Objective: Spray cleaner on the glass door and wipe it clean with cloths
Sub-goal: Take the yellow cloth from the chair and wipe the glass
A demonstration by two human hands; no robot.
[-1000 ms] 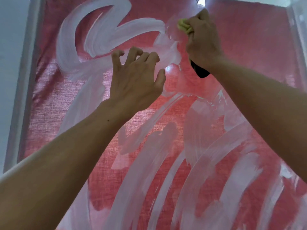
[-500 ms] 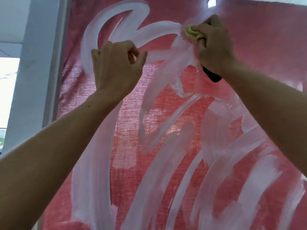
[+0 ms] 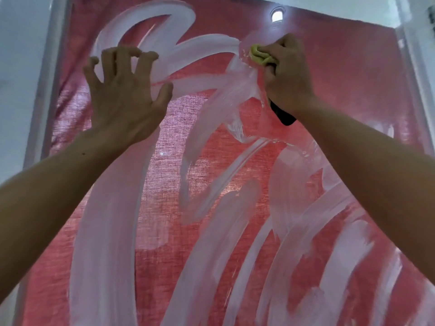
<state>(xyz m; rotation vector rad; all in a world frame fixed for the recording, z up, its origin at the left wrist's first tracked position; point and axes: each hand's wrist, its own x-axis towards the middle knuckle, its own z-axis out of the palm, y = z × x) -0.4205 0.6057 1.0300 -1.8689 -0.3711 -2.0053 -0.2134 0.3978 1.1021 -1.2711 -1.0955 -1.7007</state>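
Note:
The glass door (image 3: pixel 341 74) fills the view, with red fabric behind it and broad white smears of cleaner across it. My right hand (image 3: pixel 288 76) is raised to the upper part of the glass and grips a bunched yellow-green cloth (image 3: pixel 257 55) pressed against the pane. A black object (image 3: pixel 283 115) sticks out below that hand at the wrist. My left hand (image 3: pixel 124 95) is up at the same height to the left, fingers spread, with their tips touching the glass over a white loop of cleaner.
The door's pale frame (image 3: pixel 49 74) runs down the left side and another pale frame edge (image 3: pixel 414 62) runs down the right. A small round light (image 3: pixel 277 15) shows through near the top.
My left hand has gone from a closed fist to spread fingers touching the glass. My right hand with the cloth has stayed near the same spot at the top of the smears.

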